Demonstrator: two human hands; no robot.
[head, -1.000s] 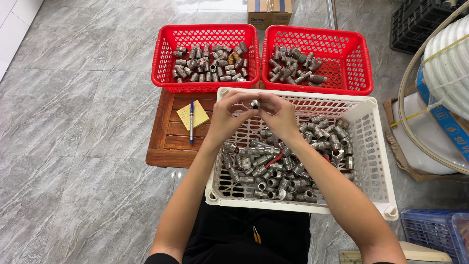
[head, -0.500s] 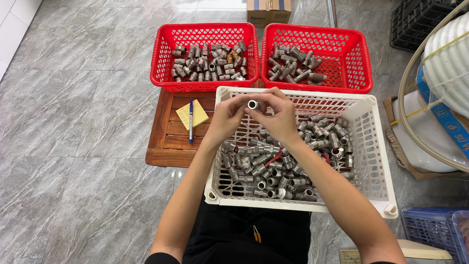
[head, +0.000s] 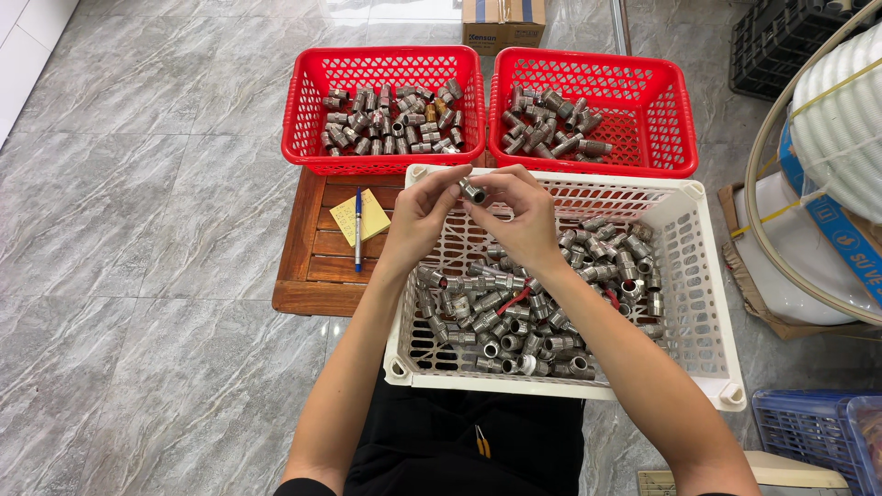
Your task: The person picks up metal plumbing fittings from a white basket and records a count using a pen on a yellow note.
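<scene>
**Fitting tilts between the fingertips at the far edge of the white basket**

Since half a second ago the small metal fitting (head: 472, 191) has turned in the grip: its open round end then faced up toward the camera, and now the piece lies tilted, its long axis running from upper left to lower right. The hands themselves have barely shifted.

Both hands are together, pinched on the fitting. The left hand (head: 424, 213) meets it from the left, thumb and fingertips closed on that end; the right hand (head: 522, 216) closes on it from the right and slightly nearer the body. The fitting sits between them, so neither hand is clearly the nearer one. I cannot tell which hand bears more of the hold.

The piece hovers over the far-left part of the white basket (head: 713, 303), just inside its far rim and above a bare patch of perforated floor. The heap of loose fittings (head: 524, 312) lies below the wrists, toward the basket's near edge and right side.

Beyond the far rim stand two red baskets, the left one (head: 303, 119) and the right one (head: 684, 129), each partly filled with similar parts. The held fitting lies closest to the gap between them. A yellow notepad (head: 371, 217) and blue pen (head: 357, 230) rest on the wooden platform (head: 312, 276) at the left.
</scene>
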